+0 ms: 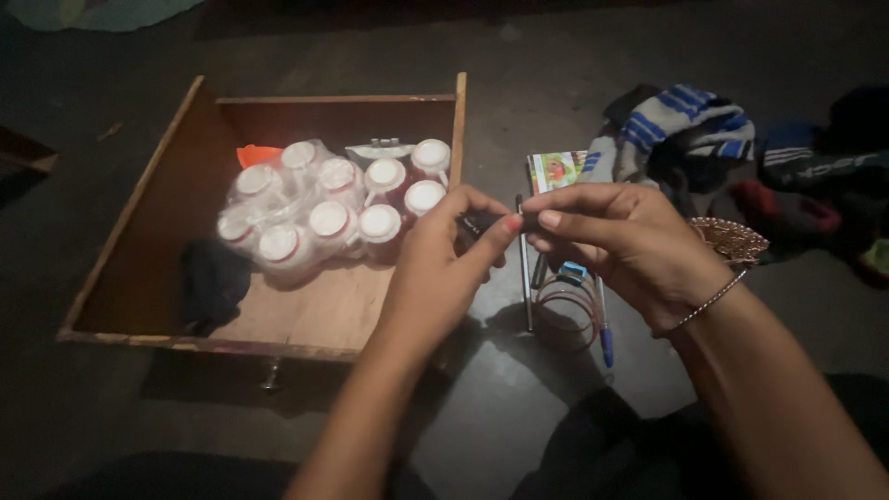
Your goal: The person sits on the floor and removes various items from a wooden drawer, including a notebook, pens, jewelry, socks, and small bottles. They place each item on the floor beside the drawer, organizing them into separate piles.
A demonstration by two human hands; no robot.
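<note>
At the centre of the frame we see both hands meeting over a small dark object point(480, 222), too dim and too hidden for us to name more exactly. The left hand point(440, 268) comes up from the lower middle, its grip pressed together: thumb and forefinger pinch the object's left end, the other fingers curled in behind. The right hand point(622, 243) reaches in from the right, its thumb and forefinger likewise closed on the object's right end, so the piece is held between the two pinches, above the floor and just right of the drawer's edge. A thin bangle point(711, 298) circles the right wrist.

The object looks short and blackish; only a sliver shows between the fingertips, and we cannot tell its shape beyond that.

In the left half of the frame lies an open wooden drawer point(148, 199) on the dark floor point(519, 83). Inside it, toward the upper right, sits a cluster of small red bottles with white caps point(333, 208), several wrapped in clear plastic, and a dark cloth point(213, 282) lies at the lower left of the drawer.

Below the hands, on the floor, we see a blue pen point(604, 324), a metal rod point(525, 278) and red rings point(567, 310). A small printed packet point(556, 169) lies just above the right hand, and a striped blue and grey garment point(690, 125) is heaped at the upper right.
</note>
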